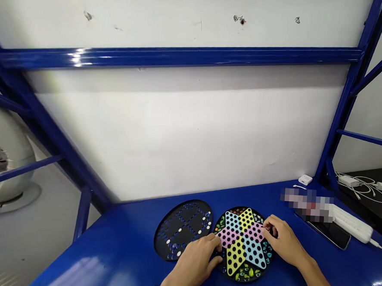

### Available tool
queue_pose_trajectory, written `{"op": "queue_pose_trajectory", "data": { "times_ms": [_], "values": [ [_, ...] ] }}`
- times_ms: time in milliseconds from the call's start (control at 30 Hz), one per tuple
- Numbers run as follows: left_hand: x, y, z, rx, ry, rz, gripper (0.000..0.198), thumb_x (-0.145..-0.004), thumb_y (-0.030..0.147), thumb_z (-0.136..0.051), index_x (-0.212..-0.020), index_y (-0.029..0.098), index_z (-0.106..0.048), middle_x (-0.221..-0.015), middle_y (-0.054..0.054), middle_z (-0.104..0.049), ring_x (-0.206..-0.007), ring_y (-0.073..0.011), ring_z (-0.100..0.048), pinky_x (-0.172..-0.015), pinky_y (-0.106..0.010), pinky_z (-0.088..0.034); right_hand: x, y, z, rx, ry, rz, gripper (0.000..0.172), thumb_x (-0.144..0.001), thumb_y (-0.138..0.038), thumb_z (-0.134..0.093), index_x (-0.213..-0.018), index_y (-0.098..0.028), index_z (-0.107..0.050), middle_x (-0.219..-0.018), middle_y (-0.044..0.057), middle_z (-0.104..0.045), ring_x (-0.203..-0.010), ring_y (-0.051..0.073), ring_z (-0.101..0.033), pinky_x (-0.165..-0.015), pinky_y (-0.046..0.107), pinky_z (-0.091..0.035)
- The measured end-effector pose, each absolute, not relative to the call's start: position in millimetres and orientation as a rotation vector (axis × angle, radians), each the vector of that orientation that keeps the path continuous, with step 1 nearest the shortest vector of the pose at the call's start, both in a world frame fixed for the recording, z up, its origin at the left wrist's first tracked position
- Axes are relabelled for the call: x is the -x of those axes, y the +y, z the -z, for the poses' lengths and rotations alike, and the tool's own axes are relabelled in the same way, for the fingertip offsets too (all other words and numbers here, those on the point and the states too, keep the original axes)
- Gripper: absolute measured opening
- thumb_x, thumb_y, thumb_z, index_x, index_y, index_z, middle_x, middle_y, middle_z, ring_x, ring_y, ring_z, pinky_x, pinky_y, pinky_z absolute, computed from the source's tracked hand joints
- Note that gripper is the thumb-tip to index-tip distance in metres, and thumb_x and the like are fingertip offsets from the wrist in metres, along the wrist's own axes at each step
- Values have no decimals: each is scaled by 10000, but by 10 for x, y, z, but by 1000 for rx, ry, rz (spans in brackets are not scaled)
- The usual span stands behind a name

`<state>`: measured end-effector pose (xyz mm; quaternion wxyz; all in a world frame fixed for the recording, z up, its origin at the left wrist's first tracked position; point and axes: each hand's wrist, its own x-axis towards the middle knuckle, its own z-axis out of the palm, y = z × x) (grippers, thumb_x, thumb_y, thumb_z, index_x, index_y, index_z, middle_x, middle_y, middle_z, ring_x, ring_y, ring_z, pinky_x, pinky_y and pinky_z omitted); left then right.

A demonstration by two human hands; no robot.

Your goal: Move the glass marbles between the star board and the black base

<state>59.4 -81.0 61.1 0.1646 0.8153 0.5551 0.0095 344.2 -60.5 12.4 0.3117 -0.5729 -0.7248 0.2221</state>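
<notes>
Two hands meet at a round star board (243,245) near the front edge of a blue table (122,259). The left hand (200,258) comes in from below, palm down, with its curled fingers resting on the board's left rim beside a pink field. The right hand (285,241) reaches from the lower right, its fingertips drawn together at the board's upper right rim. Whether either hand pinches anything cannot be told, since the fingertips are too small to read. The hands stay apart, one on each side of the board.

The board carries a six-pointed star of yellow, pink and blue fields, each dotted with holes. Marbles (246,272) of mixed colours lie in the dark trough around the star.

Just left of the board, touching or nearly so, lies a black disc (184,229) full of holes, some filled with white pieces.

Farther right on the table rest a dark phone (332,233) and, beside it, a white power strip (351,222). A small white adapter (305,179) sits near the back edge. Cables (363,184) lie on a separate dark surface to the right.

Behind everything stands a white wall (178,138), crossed high up by a blue beam (183,56).
</notes>
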Motion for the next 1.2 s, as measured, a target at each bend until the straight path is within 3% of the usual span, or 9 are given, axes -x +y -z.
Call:
{"op": "queue_pose_trajectory", "data": {
  "times_ms": [167,333,533,700,933,1100,1200],
  "values": [
    [-690,-745,-619,-2310,1706,125,184,-816,331,-691,-983,265,-731,-1046,-45,-751,-981,-286,-692,-812,-359,-484,-3440,-602,-114,1495,-1903,-576,303,-921,-474,-488,-747,-239,-570,-751,-7,-569,-609,139,-503,-607,280,-438],
    [-762,-689,-587,-2346,1708,182,91,-776,303,-718,-827,239,-756,-926,-68,-757,-891,-278,-702,-741,-332,-478,-3452,-595,-113,1500,-1899,-572,299,-923,-465,-487,-752,-237,-574,-755,-6,-573,-606,139,-505,-605,283,-438],
    [-628,-751,-631,-2313,1668,13,130,-862,318,-604,-893,252,-711,-980,-32,-733,-894,-235,-686,-735,-303,-442,-3454,-600,-133,1525,-1936,-625,262,-935,-417,-470,-766,-237,-559,-787,-1,-587,-647,147,-524,-606,281,-424],
    [-223,-600,-656,-2082,1972,-293,224,-931,365,-475,-965,250,-665,-982,-23,-732,-904,-195,-669,-726,-277,-414,-3454,-611,-139,1519,-1929,-631,235,-928,-398,-489,-765,-241,-551,-792,-2,-594,-653,151,-524,-614,290,-425],
    [-31,-508,-494,-2034,1942,-203,314,-934,415,-462,-873,239,-716,-854,-22,-742,-800,-194,-671,-638,-251,-373,-3454,-601,-124,1541,-1939,-652,238,-938,-394,-473,-772,-239,-545,-803,-1,-597,-651,148,-506,-623,291,-422],
    [-2,-525,-538,-2056,1802,-223,447,-959,469,-383,-791,225,-718,-818,-12,-730,-788,-191,-660,-668,-244,-391,-3456,-605,-123,1541,-1942,-653,243,-941,-390,-470,-767,-238,-545,-797,-3,-593,-668,152,-519,-638,289,-424],
    [58,-516,-566,-2029,1756,-279,430,-955,475,-384,-874,230,-728,-906,-8,-746,-849,-200,-669,-727,-253,-430,-3457,-613,-130,1534,-1933,-662,239,-940,-391,-477,-772,-238,-550,-801,-1,-596,-669,151,-520,-641,289,-430]
  ]
}}
